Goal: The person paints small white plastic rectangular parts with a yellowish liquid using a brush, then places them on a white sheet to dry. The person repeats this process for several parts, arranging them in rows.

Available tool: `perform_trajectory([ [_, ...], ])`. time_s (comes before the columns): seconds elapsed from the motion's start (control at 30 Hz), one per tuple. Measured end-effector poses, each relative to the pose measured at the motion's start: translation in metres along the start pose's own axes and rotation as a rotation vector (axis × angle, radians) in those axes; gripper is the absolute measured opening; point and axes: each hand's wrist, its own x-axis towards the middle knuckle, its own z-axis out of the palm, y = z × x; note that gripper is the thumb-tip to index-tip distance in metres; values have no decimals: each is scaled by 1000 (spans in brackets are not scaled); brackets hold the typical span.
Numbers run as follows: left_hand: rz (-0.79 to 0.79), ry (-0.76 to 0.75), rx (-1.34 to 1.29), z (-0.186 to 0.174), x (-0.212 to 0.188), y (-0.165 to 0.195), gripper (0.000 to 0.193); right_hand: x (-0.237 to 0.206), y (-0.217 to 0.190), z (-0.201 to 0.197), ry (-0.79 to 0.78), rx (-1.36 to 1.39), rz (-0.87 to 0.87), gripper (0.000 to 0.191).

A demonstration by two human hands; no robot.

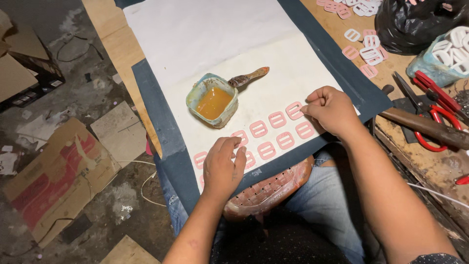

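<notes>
My left hand (pixel 222 166) rests fingers-down on the white sheet (pixel 205 39), covering part of a row of pink rectangular buckle pieces (pixel 277 120). My right hand (pixel 332 110) is curled at the right end of the rows, fingertips pinched beside the last pink piece (pixel 294 110); I cannot tell whether it grips one. The pieces lie in two rows along the sheet's near edge. Just behind them stands a small tub of amber glue (pixel 213 100), with a wooden-handled brush (pixel 249 77) leaning out of it.
The sheet lies on dark blue cloth (pixel 146 93) over a wooden bench. At the right are loose pink and white buckles (pixel 366 51), a black bag (pixel 420 22), red-handled scissors (pixel 432 105) and a hammer handle (pixel 425 127). Cardboard scraps (pixel 58 171) litter the floor at left.
</notes>
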Motion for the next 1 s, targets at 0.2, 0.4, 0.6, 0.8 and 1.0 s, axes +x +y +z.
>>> perform_trajectory([
  [0.2,29,1,3,0,-1,0,21,0,1,-1,25,-56,-2,25],
  [0.4,20,-2,8,-1,-1,0,22,-1,3,0,33,-27,-4,25],
  [0.6,45,15,8,0,-1,1,22,-2,6,2,61,-58,-26,25],
  [0.8,52,21,19,1,-2,0,23,-1,9,4,69,-24,-37,23],
  [1.0,59,30,30,2,-2,0,23,-1,12,5,68,-16,-55,23],
])
